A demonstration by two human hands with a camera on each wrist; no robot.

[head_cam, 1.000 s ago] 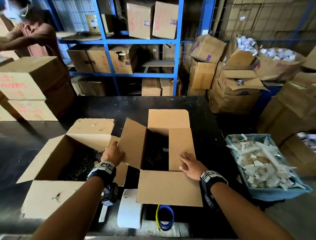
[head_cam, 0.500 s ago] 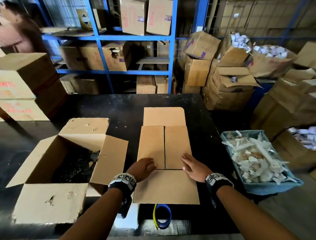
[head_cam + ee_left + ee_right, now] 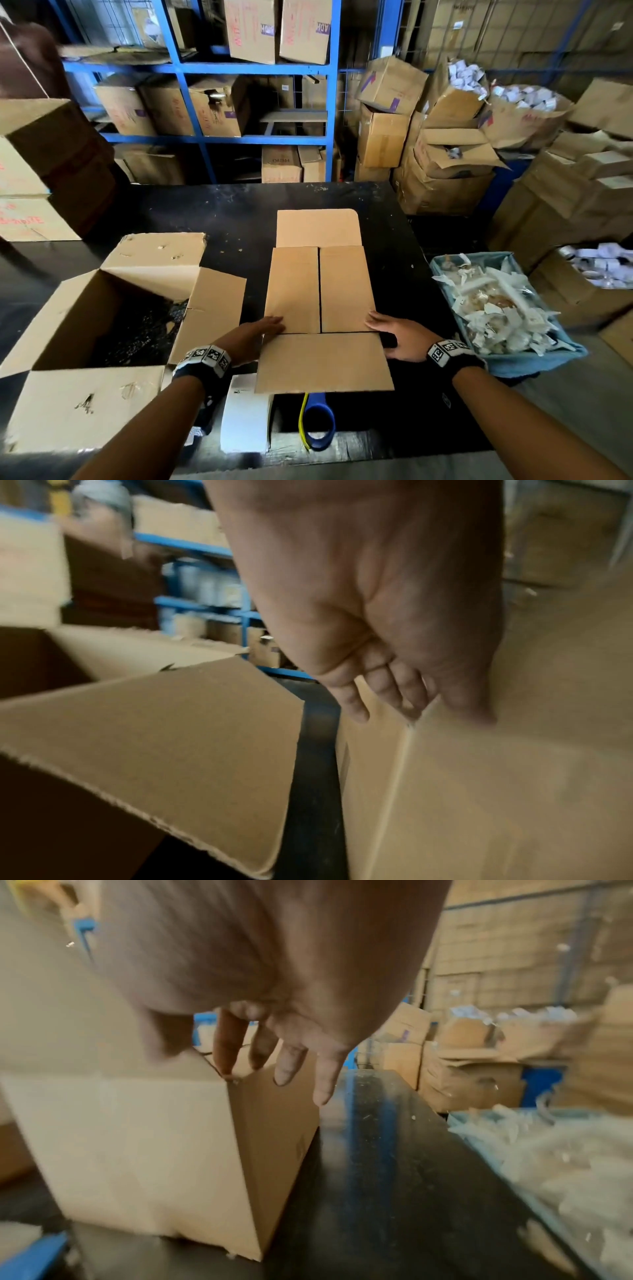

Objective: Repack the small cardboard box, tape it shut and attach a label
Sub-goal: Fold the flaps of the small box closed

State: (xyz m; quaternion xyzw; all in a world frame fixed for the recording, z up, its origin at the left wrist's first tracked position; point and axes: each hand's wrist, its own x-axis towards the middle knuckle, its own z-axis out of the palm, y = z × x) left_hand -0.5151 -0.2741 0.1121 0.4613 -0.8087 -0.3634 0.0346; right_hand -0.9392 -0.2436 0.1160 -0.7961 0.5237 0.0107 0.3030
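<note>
Box [image 3: 320,291] side flaps now lie folded shut; left hand [image 3: 253,337] and right hand [image 3: 394,337] press flat at its near corners, apart, long flaps next.

Small box [image 3: 320,291] centre table [image 3: 219,212]; open box [image 3: 102,329] left; bin [image 3: 507,315] right; probably tape [image 3: 317,421] before.

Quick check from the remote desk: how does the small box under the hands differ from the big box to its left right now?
The small box has its two side flaps folded flat, meeting along a centre seam; the big box has all flaps splayed open, its dark contents showing. The small box's cardboard looks clean; the big box's flaps are scuffed and torn. The left hand and right hand touch only the small box. Both are plain brown cardboard on the black table.
</note>
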